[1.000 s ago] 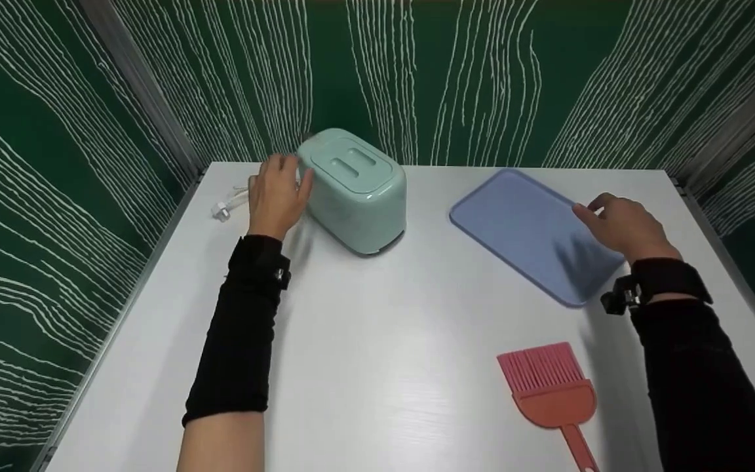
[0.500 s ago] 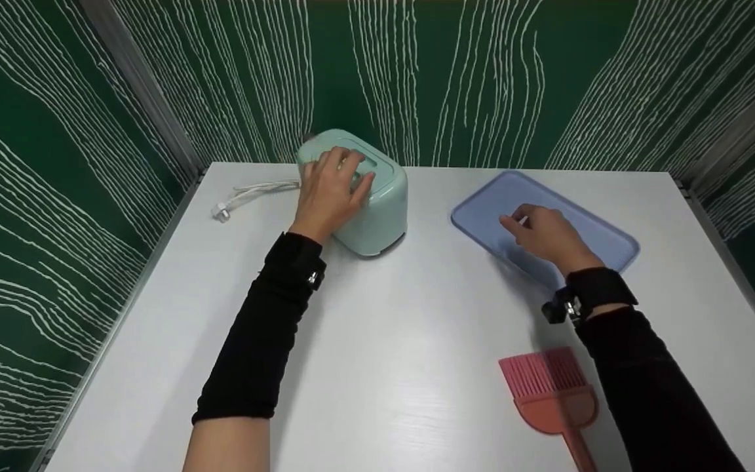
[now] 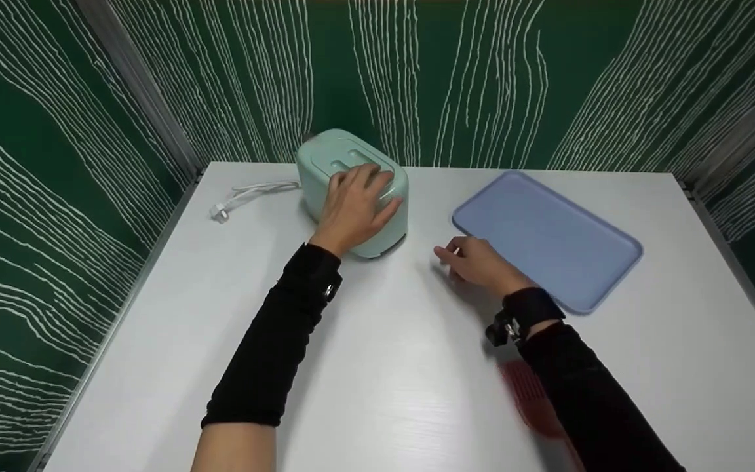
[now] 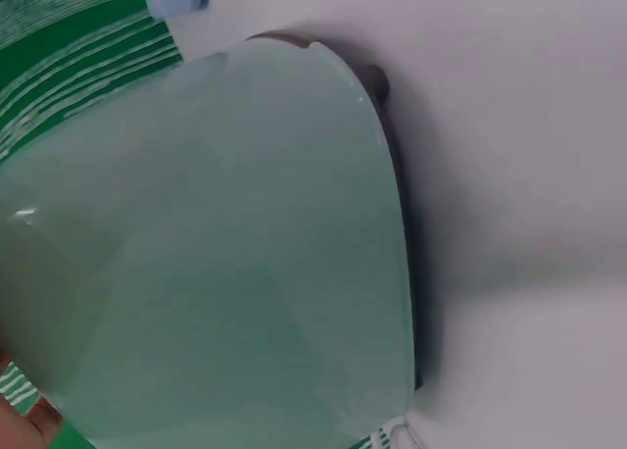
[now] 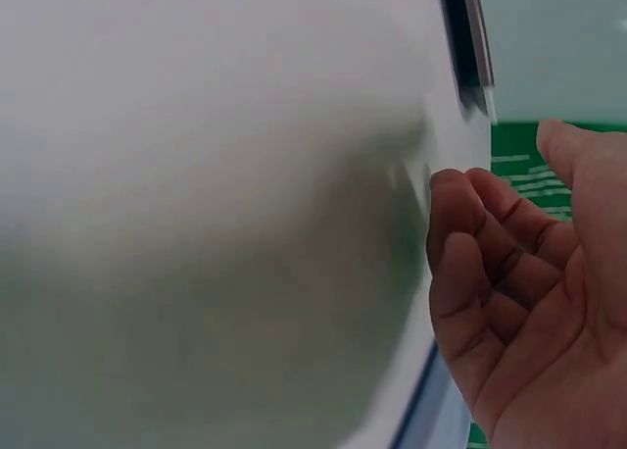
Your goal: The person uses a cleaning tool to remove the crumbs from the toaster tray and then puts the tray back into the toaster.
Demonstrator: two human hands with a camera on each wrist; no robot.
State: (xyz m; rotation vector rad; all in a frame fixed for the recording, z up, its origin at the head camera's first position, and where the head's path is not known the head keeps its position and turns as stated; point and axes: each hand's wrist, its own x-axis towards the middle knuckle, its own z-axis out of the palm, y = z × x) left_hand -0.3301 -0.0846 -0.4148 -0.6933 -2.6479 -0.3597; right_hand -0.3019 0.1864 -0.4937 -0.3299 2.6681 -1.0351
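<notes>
This looks like a little booth, maybe in a lab. Green walls (image 3: pixel 443 78) with wiggly white lines stand close around a plain white table (image 3: pixel 377 367), at the back and on both sides. Tall grey metal posts (image 3: pixel 148 78) stand in the two back corners, where the walls meet. A toaster (image 3: pixel 325 157) makes it a bit like a kitchen, but its plug (image 3: pixel 219 212) just lies on the table. Black wrist bands (image 3: pixel 538 308) hold small gadgets (image 3: pixel 507 328), which fits a lab. I cannot tell what building it is in.
</notes>
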